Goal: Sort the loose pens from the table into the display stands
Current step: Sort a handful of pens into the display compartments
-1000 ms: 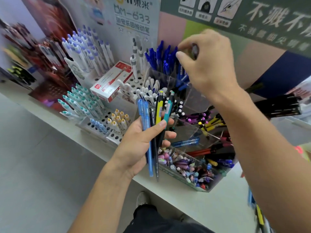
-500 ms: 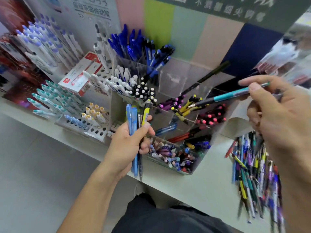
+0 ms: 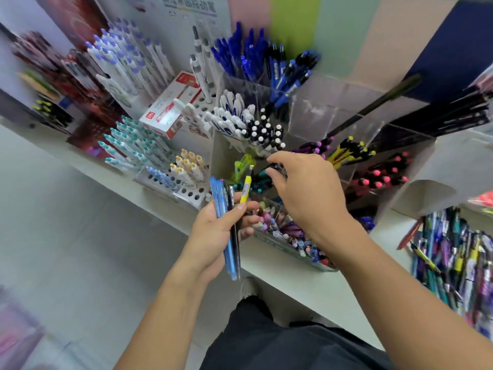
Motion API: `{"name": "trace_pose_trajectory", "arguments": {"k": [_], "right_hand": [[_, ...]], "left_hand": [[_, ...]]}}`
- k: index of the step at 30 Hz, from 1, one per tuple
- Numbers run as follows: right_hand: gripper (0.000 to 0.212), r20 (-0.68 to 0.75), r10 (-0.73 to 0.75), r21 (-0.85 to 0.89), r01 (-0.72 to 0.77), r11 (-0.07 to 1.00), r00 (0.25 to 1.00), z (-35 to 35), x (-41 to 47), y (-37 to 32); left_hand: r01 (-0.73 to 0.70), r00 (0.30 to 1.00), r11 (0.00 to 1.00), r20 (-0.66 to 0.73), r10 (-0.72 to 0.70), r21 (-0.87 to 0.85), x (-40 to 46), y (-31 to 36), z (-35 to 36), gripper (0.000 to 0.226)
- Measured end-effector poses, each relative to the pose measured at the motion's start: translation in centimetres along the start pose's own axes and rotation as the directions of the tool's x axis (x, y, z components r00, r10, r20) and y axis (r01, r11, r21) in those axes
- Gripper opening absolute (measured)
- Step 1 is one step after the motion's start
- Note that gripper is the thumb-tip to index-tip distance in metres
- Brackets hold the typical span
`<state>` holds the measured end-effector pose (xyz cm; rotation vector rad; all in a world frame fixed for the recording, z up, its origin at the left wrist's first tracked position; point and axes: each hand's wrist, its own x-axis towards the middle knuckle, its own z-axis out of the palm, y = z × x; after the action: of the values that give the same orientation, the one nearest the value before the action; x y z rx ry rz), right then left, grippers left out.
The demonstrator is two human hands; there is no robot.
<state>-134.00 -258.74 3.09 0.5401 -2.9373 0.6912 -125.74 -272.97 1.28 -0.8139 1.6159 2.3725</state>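
My left hand (image 3: 218,233) grips a bundle of pens (image 3: 229,209) upright in front of the table edge: blue ones, a black one and a yellow one. My right hand (image 3: 309,193) reaches over the clear acrylic display stand (image 3: 309,113), its thumb and fingertips pinching a teal pen (image 3: 262,174) at a compartment that holds similar teal pens. Other compartments carry blue, white, black, purple, yellow and pink pens. A pile of loose pens (image 3: 453,260) lies on the white table (image 3: 293,284) at the right.
White peg stands with teal-capped pens (image 3: 133,145) and yellow-capped pens (image 3: 189,164) sit left of the acrylic stand. A red and white box (image 3: 170,108) lies behind them. An open cardboard box (image 3: 429,188) stands at the right. A front tray (image 3: 288,231) holds mixed small pens.
My right hand carried the teal pen from above the loose pile leftward and down to the acrylic stand. The left hand kept its bundle. The camera view shifted.
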Motion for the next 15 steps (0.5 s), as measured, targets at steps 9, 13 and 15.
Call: {"name": "trace_pose_trajectory", "arguments": {"k": [9,13,15], "right_hand": [[0.019,0.182,0.133,0.083,-0.150,0.985,0.974,2.8,1.3,-0.6],[0.023,0.404,0.204,0.692,-0.444,0.569,0.892,-0.5,-0.8,-0.7],[0.024,0.471,0.195,0.796,-0.510,0.327,0.860,-2.4,-1.8,-0.5]], "left_hand": [[0.026,0.997,0.998,0.080,-0.022,-0.049,0.5,-0.6,-1.7,0.016],[0.007,0.981,1.000,0.194,-0.003,-0.021,0.5,0.5,-1.7,0.024],[-0.011,0.971,1.000,0.239,0.010,-0.001,0.7,1.0,-1.2,0.026]]}}
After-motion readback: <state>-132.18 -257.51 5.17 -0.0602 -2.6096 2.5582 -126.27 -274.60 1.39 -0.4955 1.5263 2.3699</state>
